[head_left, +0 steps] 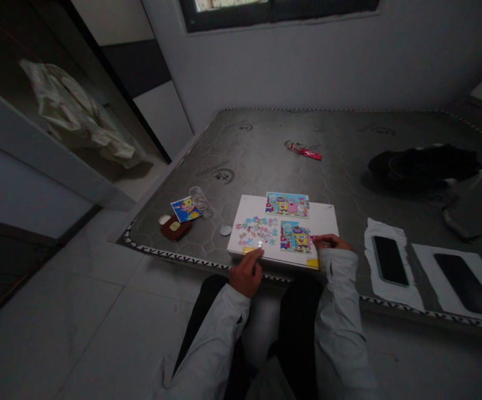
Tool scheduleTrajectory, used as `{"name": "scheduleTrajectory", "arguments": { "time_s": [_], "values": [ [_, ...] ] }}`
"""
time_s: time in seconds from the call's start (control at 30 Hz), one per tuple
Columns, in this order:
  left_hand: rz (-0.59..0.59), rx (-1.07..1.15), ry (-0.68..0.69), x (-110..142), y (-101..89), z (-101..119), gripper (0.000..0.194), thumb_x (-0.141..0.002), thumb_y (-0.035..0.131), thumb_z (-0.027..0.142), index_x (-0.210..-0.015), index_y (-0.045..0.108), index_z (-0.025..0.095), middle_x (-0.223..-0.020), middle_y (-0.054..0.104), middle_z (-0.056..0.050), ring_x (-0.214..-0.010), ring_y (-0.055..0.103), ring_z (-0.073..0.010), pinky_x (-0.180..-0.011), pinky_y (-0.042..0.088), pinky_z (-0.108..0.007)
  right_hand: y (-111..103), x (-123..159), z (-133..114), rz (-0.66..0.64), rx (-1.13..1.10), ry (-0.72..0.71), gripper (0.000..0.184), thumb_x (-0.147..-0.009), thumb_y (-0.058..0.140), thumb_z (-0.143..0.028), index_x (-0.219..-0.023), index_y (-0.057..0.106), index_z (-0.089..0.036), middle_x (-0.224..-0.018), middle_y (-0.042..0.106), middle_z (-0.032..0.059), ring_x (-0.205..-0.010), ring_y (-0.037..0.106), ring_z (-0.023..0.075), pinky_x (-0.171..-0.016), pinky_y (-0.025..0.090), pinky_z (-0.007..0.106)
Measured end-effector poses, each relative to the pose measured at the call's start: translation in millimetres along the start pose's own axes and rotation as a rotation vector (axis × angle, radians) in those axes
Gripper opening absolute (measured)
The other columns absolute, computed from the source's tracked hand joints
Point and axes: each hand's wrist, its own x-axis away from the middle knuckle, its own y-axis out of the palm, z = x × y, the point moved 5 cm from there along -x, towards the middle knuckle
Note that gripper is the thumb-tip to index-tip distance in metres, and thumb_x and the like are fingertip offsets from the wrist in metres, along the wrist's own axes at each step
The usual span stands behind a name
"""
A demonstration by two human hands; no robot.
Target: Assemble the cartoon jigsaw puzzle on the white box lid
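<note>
A white board point(326, 218) lies at the near edge of a grey mattress point(341, 133). On it sit loose puzzle pieces point(257, 229), a partly built cartoon puzzle point(295, 236) and a reference picture point(287, 204). My left hand point(247, 272) is curled at the board's near edge, its fingertips pinched on a small pale puzzle piece point(259, 244). My right hand point(328, 241) rests by the right edge of the built puzzle, fingers bent, pinching a pinkish piece.
To the left lie a small cartoon card point(185, 209), a clear jar point(200, 199), a lid point(225, 229) and a dark red box point(174, 228). Two phones point(388, 260) point(466, 283) lie on white sheets at right. Dark clothing point(424, 165) and a red wrapper point(305, 150) lie farther back.
</note>
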Motion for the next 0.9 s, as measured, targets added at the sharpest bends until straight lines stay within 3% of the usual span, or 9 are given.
{"name": "scheduleTrajectory", "arguments": {
  "time_s": [0.23, 0.53, 0.9],
  "values": [
    [-0.005, 0.018, 0.008, 0.2, -0.4, -0.1, 0.043, -0.092, 0.052, 0.007, -0.128, 0.072, 0.020, -0.125, 0.079, -0.005, -0.114, 0.076, -0.0157, -0.090, 0.065, -0.023, 2.0, 3.5, 2.2, 0.002, -0.068, 0.088, 0.030, -0.060, 0.077, -0.048, -0.078, 0.079, -0.025, -0.080, 0.080, 0.0051, -0.066, 0.071, 0.0233, -0.051, 0.049, 0.028],
    [-0.027, 0.008, -0.008, 4.0, 5.3, -5.3, 0.044, -0.093, 0.051, 0.008, -0.130, 0.071, 0.021, -0.128, 0.078, -0.006, -0.118, 0.074, -0.0167, -0.097, 0.064, -0.027, 2.4, 7.8, -2.1, 0.056, -0.039, 0.091, 0.035, -0.062, 0.079, -0.053, -0.080, 0.081, -0.024, -0.066, 0.074, 0.0025, -0.053, 0.059, 0.0183, -0.043, 0.039, 0.027],
    [0.006, 0.006, 0.035, 0.9, 1.8, 1.4, 0.045, -0.093, 0.050, 0.007, -0.131, 0.070, 0.020, -0.128, 0.078, -0.006, -0.117, 0.075, -0.0163, -0.095, 0.065, -0.025, 0.9, 11.7, -8.8, 0.101, -0.008, 0.039, 0.031, -0.065, 0.079, -0.053, -0.077, 0.081, -0.025, -0.063, 0.074, 0.0027, -0.054, 0.062, 0.0198, -0.042, 0.039, 0.027]
  ]
}}
